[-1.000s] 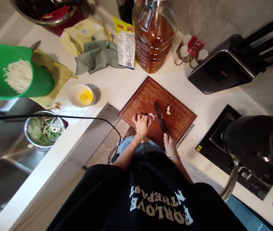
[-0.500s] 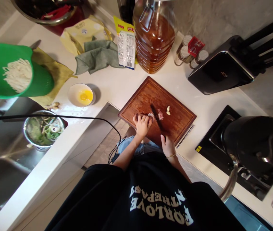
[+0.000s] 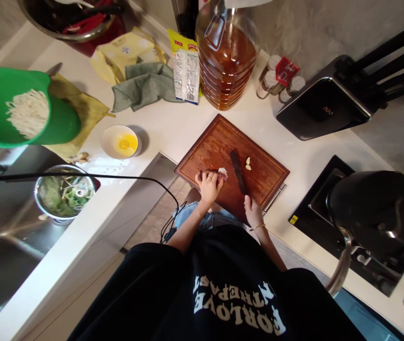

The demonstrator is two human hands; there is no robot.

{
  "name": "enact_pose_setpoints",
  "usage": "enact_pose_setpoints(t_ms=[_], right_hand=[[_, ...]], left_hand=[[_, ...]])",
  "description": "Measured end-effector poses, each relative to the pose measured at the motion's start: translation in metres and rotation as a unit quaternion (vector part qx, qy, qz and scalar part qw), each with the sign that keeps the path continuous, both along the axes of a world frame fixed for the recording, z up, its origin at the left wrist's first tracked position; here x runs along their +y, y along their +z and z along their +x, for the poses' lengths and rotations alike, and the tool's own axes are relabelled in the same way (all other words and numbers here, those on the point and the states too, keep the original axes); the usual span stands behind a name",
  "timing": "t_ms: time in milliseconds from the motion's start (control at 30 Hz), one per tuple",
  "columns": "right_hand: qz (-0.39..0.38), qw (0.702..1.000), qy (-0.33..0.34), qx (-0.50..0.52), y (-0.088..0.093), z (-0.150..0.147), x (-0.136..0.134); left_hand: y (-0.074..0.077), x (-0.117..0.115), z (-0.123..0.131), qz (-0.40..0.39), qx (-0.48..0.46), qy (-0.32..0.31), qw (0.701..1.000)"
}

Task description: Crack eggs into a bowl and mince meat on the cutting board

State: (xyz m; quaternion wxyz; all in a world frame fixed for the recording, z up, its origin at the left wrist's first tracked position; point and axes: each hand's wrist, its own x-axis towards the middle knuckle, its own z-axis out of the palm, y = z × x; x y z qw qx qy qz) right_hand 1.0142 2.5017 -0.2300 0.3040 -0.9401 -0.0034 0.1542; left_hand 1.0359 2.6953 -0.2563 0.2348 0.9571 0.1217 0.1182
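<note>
My left hand (image 3: 209, 186) presses with curled fingers on a piece of pinkish meat (image 3: 223, 174), whose pale cut end shows past the fingertips. Most of the piece is hidden under the hand. My right hand (image 3: 254, 211) is closed round the handle of a dark-bladed knife (image 3: 237, 171). The blade lies over the wooden cutting board (image 3: 213, 137), a small gap to the right of the meat. Two peeled garlic cloves (image 3: 248, 164) rest on the board just right of the blade.
Behind the board stands a large oil jug (image 3: 226, 71); a knife block (image 3: 326, 106) is at back right. A black pot (image 3: 372, 208) sits on the stove. Leftwards are a bowl of egg (image 3: 113, 147), a green basket (image 3: 59, 118) and the sink (image 3: 6, 255). A cable (image 3: 131, 177) crosses the left side.
The knife has moved right, away from the meat, with my right hand. Cut meat that lay beside the blade no longer shows. My left hand has hardly moved.
</note>
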Motion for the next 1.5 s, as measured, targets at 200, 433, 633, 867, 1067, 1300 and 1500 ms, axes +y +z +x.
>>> enact_pose_setpoints(t_ms=[200, 433, 633, 867, 1067, 1300, 1500], right_hand=[[-0.011, 1.000, 0.024, 0.004, 0.007, -0.015, 0.015], [-0.112, 0.992, 0.061, 0.017, 0.012, -0.028, 0.029], [-0.161, 0.982, 0.089, 0.045, 0.020, -0.034, 0.022], [-0.155, 0.983, 0.084, 0.050, 0.014, 0.000, 0.055], [-0.083, 0.994, 0.066, 0.020, 0.005, -0.015, 0.032], [-0.092, 0.995, 0.046, 0.016, -0.001, -0.011, 0.038], [-0.038, 0.999, 0.036, 0.001, -0.005, 0.005, 0.043]], left_hand=[[0.000, -0.001, -0.001, 0.000, 0.003, 0.002, 1.000], [0.000, -0.002, 0.001, -0.002, 0.002, 0.010, 1.000], [-0.001, -0.002, 0.005, 0.000, 0.004, 0.003, 1.000], [0.002, -0.001, 0.004, 0.012, 0.005, -0.016, 1.000], [0.000, -0.002, 0.004, 0.001, 0.000, 0.005, 1.000], [0.000, -0.002, 0.001, -0.002, 0.000, -0.017, 1.000], [0.001, -0.002, 0.000, -0.007, 0.004, -0.007, 1.000]])
